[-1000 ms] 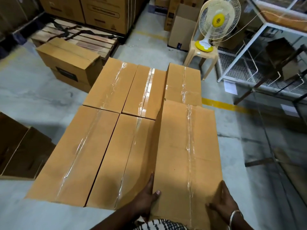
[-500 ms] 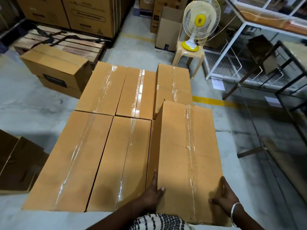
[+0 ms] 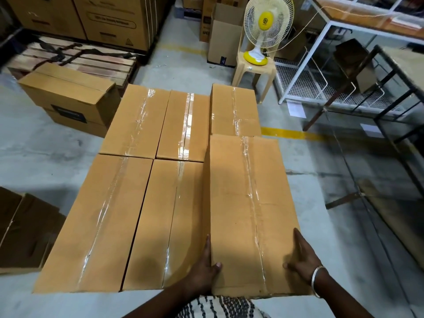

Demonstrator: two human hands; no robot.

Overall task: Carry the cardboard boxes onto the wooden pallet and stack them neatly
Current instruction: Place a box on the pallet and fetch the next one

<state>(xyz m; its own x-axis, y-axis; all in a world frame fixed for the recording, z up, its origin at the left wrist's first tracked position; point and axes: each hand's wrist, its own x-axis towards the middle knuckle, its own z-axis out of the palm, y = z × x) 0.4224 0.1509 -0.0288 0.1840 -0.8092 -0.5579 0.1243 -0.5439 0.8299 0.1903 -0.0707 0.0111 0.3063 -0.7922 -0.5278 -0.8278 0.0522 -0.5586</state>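
Head view: cardboard box (image 3: 247, 212) sits clamped between left hand (image 3: 204, 269) fingers and right hand (image 3: 302, 260) fingers at its near end.

Both forearms extend forward from the bottom edge of the view. The left hand (image 3: 205, 270) lies with fingers straight and thumb hooked inward. The right hand (image 3: 302, 260) mirrors it, fingers extended, wrist wearing a metal bangle (image 3: 317, 281).
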